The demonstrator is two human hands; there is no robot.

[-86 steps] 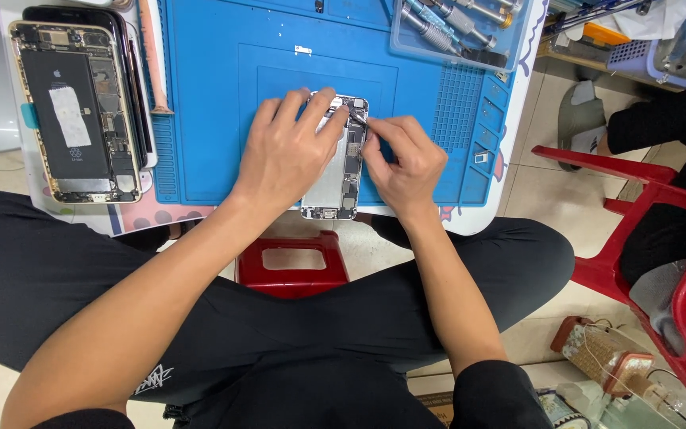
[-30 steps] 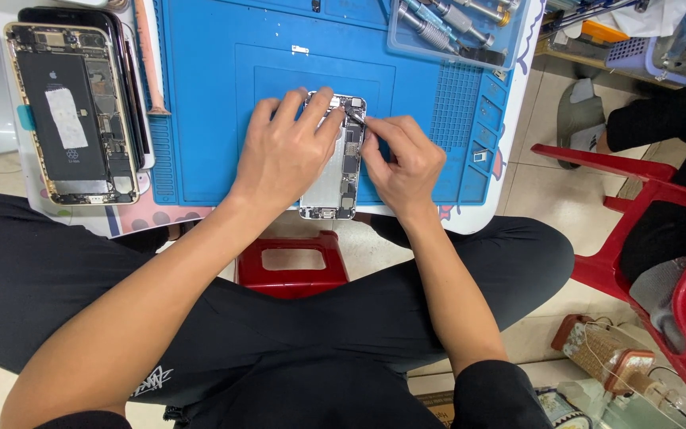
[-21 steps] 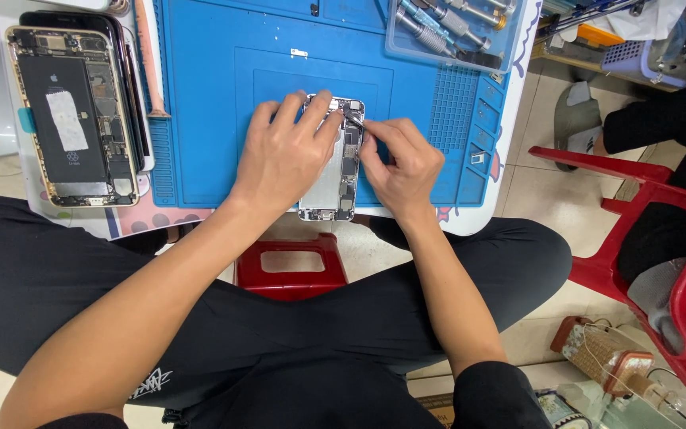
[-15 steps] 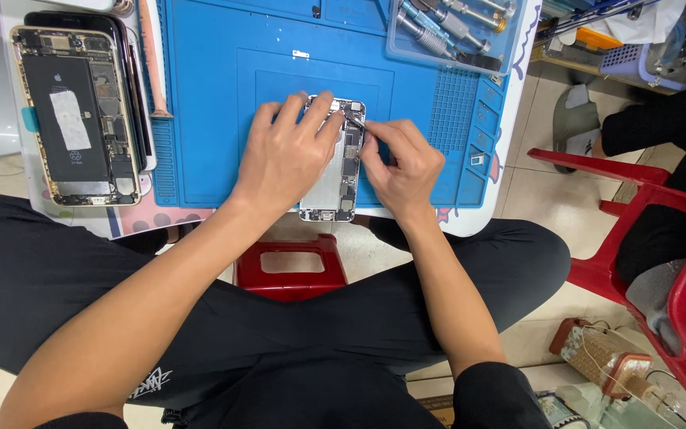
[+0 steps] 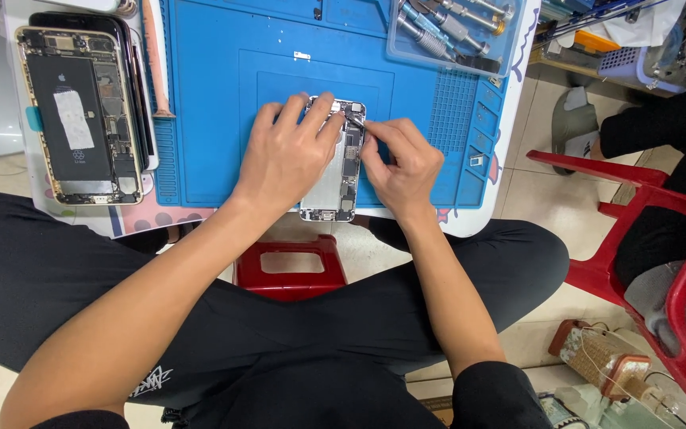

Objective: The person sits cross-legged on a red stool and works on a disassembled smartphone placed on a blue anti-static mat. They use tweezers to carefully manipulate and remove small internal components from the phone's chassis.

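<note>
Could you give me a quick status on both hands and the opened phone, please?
Left hand flat on opened phone. Right hand pinching thin tool at its top edge. Nothing blocking on blue mat.

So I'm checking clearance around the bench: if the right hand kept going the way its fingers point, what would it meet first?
The right hand points up and left, so it would likely meet the left hand's fingertips, spread over the opened phone; height difference is hard to judge.

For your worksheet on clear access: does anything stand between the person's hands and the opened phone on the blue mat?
Nothing visible does. The left hand lies directly on the opened phone, and the right hand meets its upper right part with a thin tool. The second phone and tool tray lie off to the sides.
</note>
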